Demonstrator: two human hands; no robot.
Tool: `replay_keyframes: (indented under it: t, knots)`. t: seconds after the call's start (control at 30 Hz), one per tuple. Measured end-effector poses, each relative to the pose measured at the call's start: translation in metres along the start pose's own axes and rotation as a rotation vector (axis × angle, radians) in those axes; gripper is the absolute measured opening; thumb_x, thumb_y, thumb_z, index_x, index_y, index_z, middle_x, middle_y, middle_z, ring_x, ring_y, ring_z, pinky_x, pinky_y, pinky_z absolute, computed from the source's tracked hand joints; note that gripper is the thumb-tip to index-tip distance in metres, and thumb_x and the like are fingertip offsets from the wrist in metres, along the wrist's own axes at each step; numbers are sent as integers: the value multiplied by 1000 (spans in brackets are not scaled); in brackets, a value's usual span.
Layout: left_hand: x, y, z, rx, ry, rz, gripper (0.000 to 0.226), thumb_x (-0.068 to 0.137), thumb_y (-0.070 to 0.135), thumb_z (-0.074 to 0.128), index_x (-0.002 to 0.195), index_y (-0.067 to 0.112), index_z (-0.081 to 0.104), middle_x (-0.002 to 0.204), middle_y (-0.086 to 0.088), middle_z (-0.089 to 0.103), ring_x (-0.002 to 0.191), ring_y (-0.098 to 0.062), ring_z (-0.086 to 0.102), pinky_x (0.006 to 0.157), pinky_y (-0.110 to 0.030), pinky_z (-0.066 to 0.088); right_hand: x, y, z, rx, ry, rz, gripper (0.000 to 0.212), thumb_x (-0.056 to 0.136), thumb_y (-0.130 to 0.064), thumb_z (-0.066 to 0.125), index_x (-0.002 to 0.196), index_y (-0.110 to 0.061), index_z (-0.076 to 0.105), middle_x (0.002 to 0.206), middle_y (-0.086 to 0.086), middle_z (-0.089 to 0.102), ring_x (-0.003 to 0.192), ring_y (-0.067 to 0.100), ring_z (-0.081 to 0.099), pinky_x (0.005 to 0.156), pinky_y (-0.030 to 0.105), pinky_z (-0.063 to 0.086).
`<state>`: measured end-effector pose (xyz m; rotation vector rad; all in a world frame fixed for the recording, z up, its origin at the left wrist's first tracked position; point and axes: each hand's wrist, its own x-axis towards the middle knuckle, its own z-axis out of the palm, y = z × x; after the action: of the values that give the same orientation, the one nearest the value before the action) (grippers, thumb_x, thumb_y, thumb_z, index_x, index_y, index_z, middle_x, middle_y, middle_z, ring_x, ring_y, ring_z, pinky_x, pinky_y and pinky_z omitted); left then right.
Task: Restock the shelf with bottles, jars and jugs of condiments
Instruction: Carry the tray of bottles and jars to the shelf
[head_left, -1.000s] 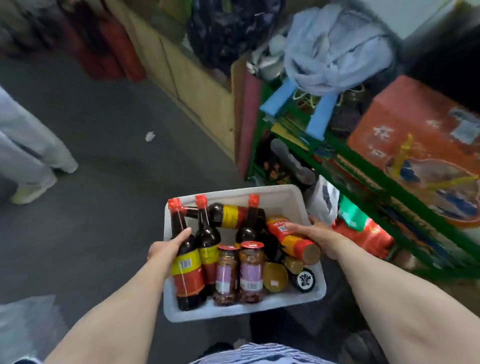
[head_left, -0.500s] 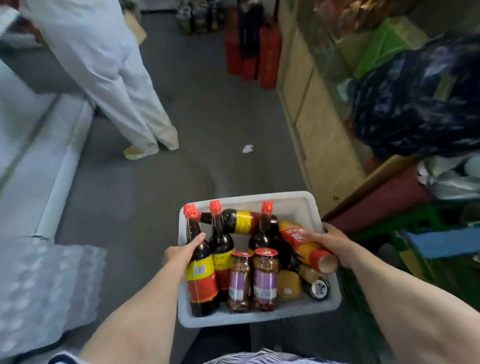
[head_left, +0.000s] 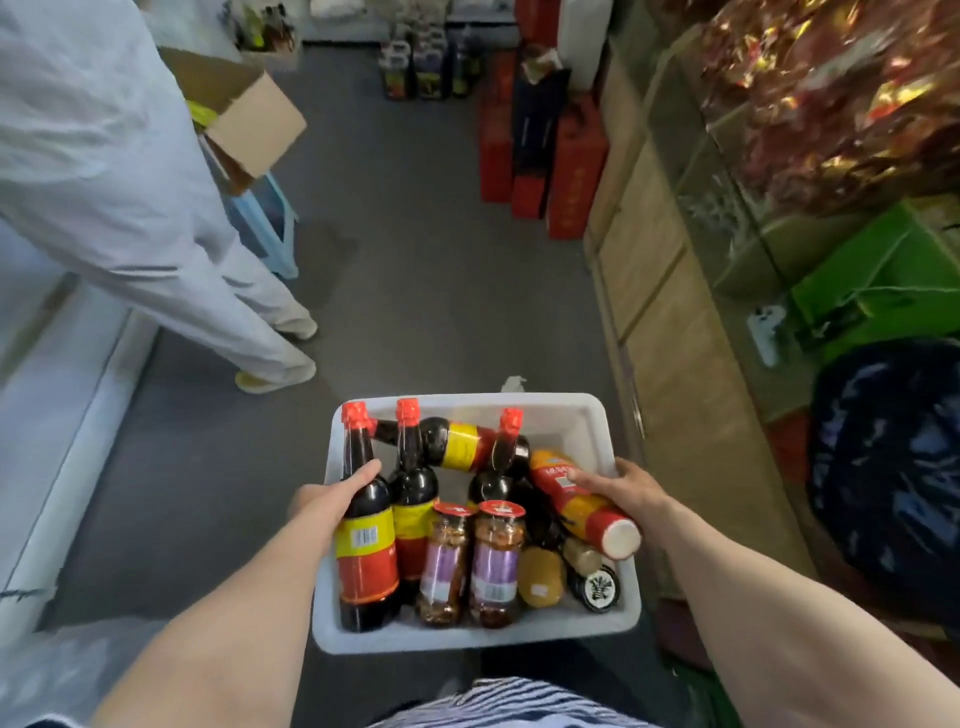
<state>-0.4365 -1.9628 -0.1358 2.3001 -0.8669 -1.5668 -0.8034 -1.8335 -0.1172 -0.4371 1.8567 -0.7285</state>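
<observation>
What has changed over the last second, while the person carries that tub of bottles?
The view swung left, from the green shelf to the aisle, where another person now stands. Nothing was picked up or let go. The left hand and right hand hold the tub as before, and the bottles and jars lie unchanged.

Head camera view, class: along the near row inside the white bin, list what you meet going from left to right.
Dark sauce bottle with yellow and red label → first purple-labelled jar → second purple-labelled jar → yellow-lidded jar lying down → black-lidded jar lying down, all in the white bin.
</observation>
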Motion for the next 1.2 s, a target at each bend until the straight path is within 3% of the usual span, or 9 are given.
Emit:
replay_keyframes:
  t: [0.13, 0.23, 0.37, 0.47, 0.6, 0.77, 0.87, 1.1, 1.2]
  knots:
    - [52, 76, 15, -40, 41, -42, 107, 13, 74, 88, 93, 6, 68, 97, -12, 72, 87, -31, 69, 90, -45, 56, 81, -83, -6, -16, -59, 6, 132, 41, -60, 97, 149, -12, 38, 131, 11, 59, 101, 27, 69, 86, 42, 60]
    - [93, 135, 23, -48, 35, -66, 113, 11, 79, 86, 98, 7, 69, 98, -11, 73, 88, -31, 70, 89, -46, 57, 135, -154, -10, -3, -112, -6, 109, 63, -42, 94, 149, -9, 36, 121, 7, 54, 97, 24, 66, 72, 33, 57]
    - [140, 222, 37, -109, 27, -61, 114, 12, 78, 87, 99, 7, 68, 100, -12, 72, 90, -31, 70, 90, -47, 56, 210, -245, -12, -83, -87, -26, 118, 52, -53, 95, 148, -13, 39, 134, 11, 57, 97, 24, 68, 75, 36, 60]
    - [177, 291, 46, -112, 6, -53, 109, 15, 76, 86, 97, 7, 67, 100, -12, 70, 92, -31, 68, 92, -46, 54, 268, -311, -8, -126, -99, -19, 99, 63, -46, 92, 143, -11, 45, 128, 13, 61, 86, 20, 69, 53, 24, 56]
    - [272, 377, 56, -130, -53, -62, 120, 11, 76, 88, 107, 9, 67, 103, -8, 72, 92, -28, 70, 93, -45, 54, 342, -387, 4, -120, -61, -8, 87, 62, -46, 93, 130, -15, 49, 121, 12, 61, 86, 24, 69, 64, 32, 59]
    - [333, 512, 53, -78, -37, -43, 117, 11, 78, 86, 102, 7, 67, 101, -10, 72, 91, -30, 70, 91, -44, 56, 430, -488, 20, -104, 5, 24, 127, 41, -59, 94, 147, -12, 42, 133, 18, 59, 97, 31, 70, 75, 36, 60]
    - [375, 591, 48, -42, -25, -46, 120, 11, 80, 85, 106, 8, 68, 102, -11, 72, 91, -30, 70, 91, -44, 56, 487, -549, 29, -113, -5, 11, 132, 32, -67, 95, 143, -13, 48, 130, 16, 61, 95, 28, 71, 64, 30, 61]
    - [514, 723, 57, -97, 99, -116, 123, 10, 83, 83, 106, 8, 69, 104, -11, 73, 93, -30, 71, 89, -44, 57, 647, -706, 60, -121, -157, 15, 101, 39, -58, 97, 124, -15, 64, 111, 12, 72, 85, 26, 76, 62, 30, 60]
    - [577, 769, 55, -112, 99, -146, 119, 18, 87, 80, 108, 10, 65, 106, -8, 70, 99, -30, 70, 91, -47, 56, 697, -786, 73, -154, -221, -41, 45, 66, -37, 91, 102, -19, 71, 101, 12, 75, 82, 23, 74, 69, 33, 61]
